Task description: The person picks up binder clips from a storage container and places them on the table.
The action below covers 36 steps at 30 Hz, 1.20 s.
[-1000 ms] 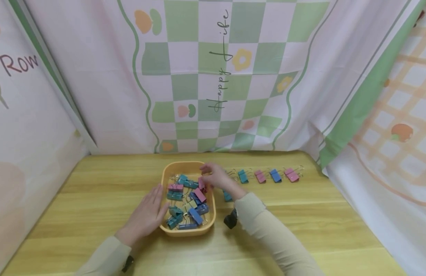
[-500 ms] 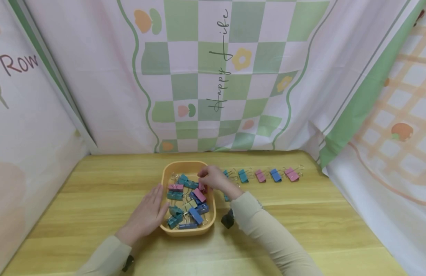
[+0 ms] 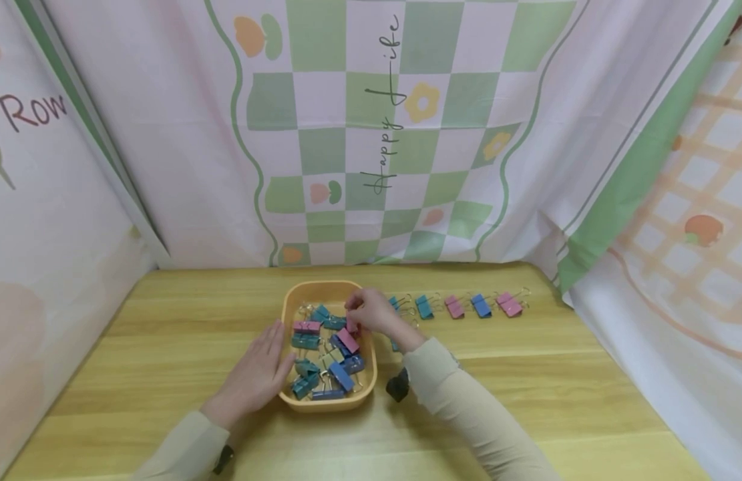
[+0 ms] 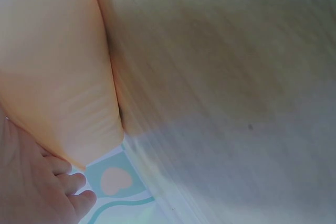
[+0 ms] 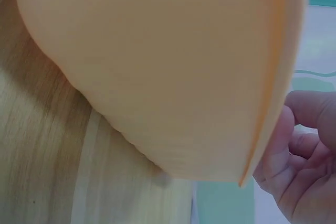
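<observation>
On my head feed, the right hand (image 3: pixel 377 310) pinches a pink binder clip (image 3: pixel 351 325) at the right inner side of a yellow plastic tray (image 3: pixel 326 405), just below the frame's centre. I see the left hand (image 3: pixel 250 377) lying with fingers extended against the tray's left wall, grasping nothing. Teal, pink, blue and yellow clips (image 3: pixel 340 376) lie jumbled inside. Right of centre, I count a row of 5 binder clips (image 3: pixel 454 306) on the wooden table (image 3: pixel 166 334), the leftmost partly hidden.
</observation>
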Available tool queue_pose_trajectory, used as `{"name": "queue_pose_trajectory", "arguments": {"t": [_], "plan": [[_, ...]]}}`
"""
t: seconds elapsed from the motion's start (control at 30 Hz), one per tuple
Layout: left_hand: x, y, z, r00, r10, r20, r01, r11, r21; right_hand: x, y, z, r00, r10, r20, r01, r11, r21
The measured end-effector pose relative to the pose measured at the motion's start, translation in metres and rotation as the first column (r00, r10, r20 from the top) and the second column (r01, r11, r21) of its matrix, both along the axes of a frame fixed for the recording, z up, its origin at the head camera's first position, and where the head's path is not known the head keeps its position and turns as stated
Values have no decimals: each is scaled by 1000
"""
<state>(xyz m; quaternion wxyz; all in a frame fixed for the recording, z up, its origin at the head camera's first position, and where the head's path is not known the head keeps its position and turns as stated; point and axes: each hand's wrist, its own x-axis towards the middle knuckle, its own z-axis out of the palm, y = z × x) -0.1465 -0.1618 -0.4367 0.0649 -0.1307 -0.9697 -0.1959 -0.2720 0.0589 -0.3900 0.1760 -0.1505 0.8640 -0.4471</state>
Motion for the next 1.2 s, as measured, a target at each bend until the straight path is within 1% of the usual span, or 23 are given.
{"name": "queue_pose_trajectory", "arguments": {"t": [0.07, 0.17, 0.3, 0.47, 0.6, 0.77, 0.97, 1.2], "plan": [[0, 0, 0, 1000, 0, -1, 0, 1000, 2, 1, 0, 1, 1000, -16, -4, 16, 1000, -14], [0, 1, 0, 1000, 0, -1, 0, 1000, 6, 2, 1, 4, 999, -35, -34, 35, 999, -16], [0, 1, 1, 1000, -2, 2, 2, 1000, 9, 4, 3, 8, 997, -37, -67, 34, 999, -34], [1, 1, 2, 1000, -4, 5, 4, 1000, 9, 4, 8, 11, 995, -43, -95, 32, 993, -110], [1, 0, 2, 1000, -4, 7, 4, 1000, 10, 5, 15, 15, 994, -70, -86, 52, 979, -197], [1, 0, 2, 1000, -3, 10, 3, 1000, 14, 6, 27, 20, 993, -110, -41, 93, 953, -287], [2, 1, 2, 1000, -6, 14, 5, 1000, 10, 4, 44, 23, 989, -145, -43, 122, 932, -341], [2, 1, 3, 1000, -6, 7, 6, 1000, 9, 0, 66, 22, 984, -178, -26, 152, 898, -414]]}}
